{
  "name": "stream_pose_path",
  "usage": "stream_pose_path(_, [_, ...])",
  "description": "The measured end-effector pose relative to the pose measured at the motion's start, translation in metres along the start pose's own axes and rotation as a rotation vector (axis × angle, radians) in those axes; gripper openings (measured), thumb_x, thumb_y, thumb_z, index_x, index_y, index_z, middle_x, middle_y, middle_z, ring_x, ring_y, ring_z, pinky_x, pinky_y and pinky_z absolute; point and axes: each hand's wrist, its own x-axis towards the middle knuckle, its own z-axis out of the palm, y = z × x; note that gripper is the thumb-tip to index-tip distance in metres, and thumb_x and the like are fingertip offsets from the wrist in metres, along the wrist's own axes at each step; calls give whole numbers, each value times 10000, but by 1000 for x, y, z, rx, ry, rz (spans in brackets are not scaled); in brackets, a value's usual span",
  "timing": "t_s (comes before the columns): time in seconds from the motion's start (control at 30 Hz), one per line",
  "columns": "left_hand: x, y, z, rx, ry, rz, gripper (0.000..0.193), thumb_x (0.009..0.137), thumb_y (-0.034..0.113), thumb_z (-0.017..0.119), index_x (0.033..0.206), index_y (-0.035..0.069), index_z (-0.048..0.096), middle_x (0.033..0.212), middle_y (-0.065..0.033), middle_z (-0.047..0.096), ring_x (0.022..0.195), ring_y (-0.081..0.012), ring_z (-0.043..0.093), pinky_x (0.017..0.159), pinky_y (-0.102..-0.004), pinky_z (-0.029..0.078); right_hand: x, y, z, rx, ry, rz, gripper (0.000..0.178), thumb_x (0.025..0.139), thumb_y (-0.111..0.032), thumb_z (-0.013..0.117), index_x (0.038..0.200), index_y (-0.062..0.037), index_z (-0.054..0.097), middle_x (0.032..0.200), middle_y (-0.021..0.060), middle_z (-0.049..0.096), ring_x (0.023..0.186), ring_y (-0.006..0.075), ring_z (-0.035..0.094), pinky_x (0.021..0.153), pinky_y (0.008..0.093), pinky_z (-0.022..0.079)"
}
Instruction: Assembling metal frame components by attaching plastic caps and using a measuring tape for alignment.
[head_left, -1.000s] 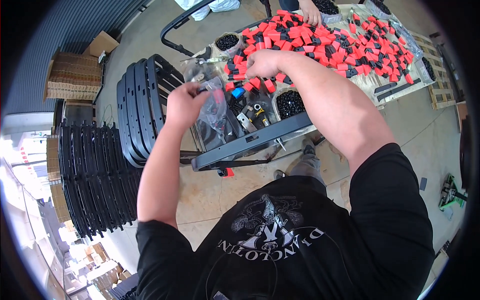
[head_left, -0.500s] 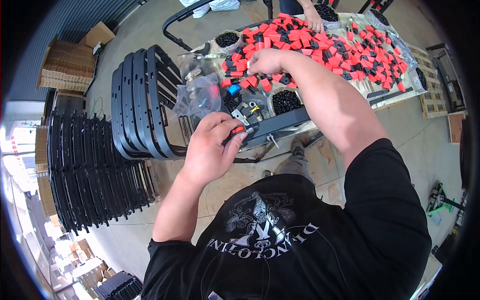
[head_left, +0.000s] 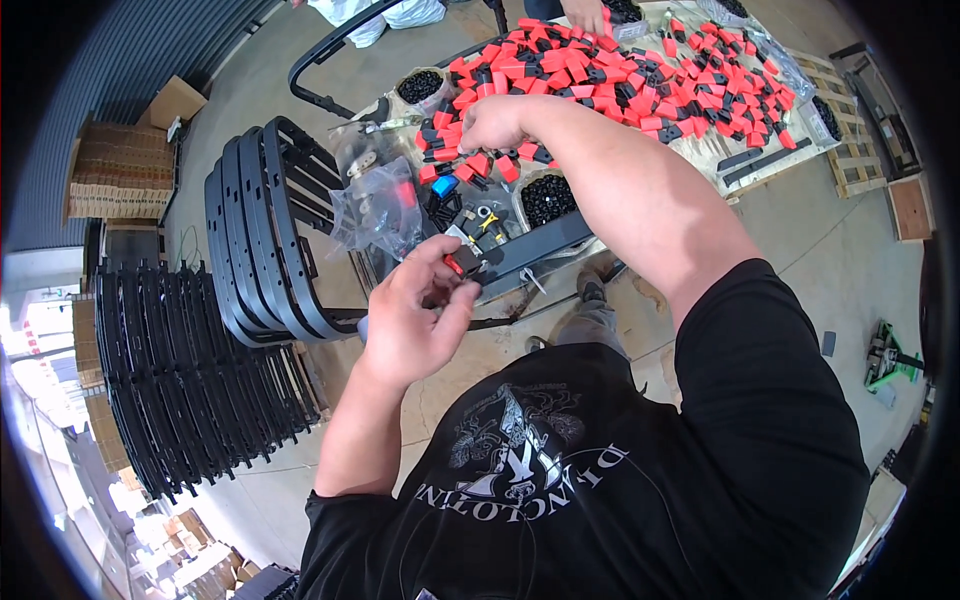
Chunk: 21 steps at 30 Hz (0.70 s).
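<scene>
Between the thumb and forefinger of my left hand (head_left: 415,315) is a small black-and-red plastic piece (head_left: 463,262), held above the near edge of the table. My right hand (head_left: 496,122) reaches over the left end of a heap of red-and-black plastic parts (head_left: 590,75). Its fingers are closed at the heap, and whatever they grip is hidden. A dark metal bar (head_left: 540,245) lies along the table's near edge, just beyond my left hand. Beside it are a yellow-and-black tool (head_left: 492,226) and a blue object (head_left: 444,186).
Tubs of small black parts (head_left: 546,200) stand around the heap. A clear plastic bag (head_left: 378,205) lies at the table's left. Curved dark metal frames (head_left: 250,225) and stacked black racks (head_left: 170,370) stand to the left. Another person's hand (head_left: 585,14) is at the far side.
The view has shifted slightly. My left hand has turned, so more of the black-and-red piece shows between its fingertips. My right hand stays at the heap's left end.
</scene>
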Motion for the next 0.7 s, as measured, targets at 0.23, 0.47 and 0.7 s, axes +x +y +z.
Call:
stream_pose_path(0.23, [13, 13, -9, 596, -101, 267, 212, 872, 80, 713, 1055, 12, 629, 937, -139, 653, 799, -349, 658, 696, -414, 550, -3, -2, 1, 11, 17, 10, 433, 881, -381, 723, 1170, -58, 713, 893, 63, 679, 731, 177, 616, 646, 343, 517])
stream_pose_path(0.47, [17, 19, -10, 654, -228, 235, 213, 882, 71, 684, 1069, 2, 608, 988, -154, 605, 875, -367, 641, 763, -442, 544, -6, -7, 1, -21, 18, -14, 433, 888, -385, 703, 1175, -61, 709, 889, 75, 683, 725, 187, 626, 647, 356, 520])
stream_pose_path(0.7, [18, 19, -12, 626, -247, 243, 231, 892, 65, 685, 1103, -3, 619, 996, -160, 614, 883, -371, 644, 783, -433, 547, -5, -6, -1, -48, 0, -22, 441, 893, -383, 696, 1185, -52, 693, 867, 83, 680, 709, 190, 628, 642, 369, 518])
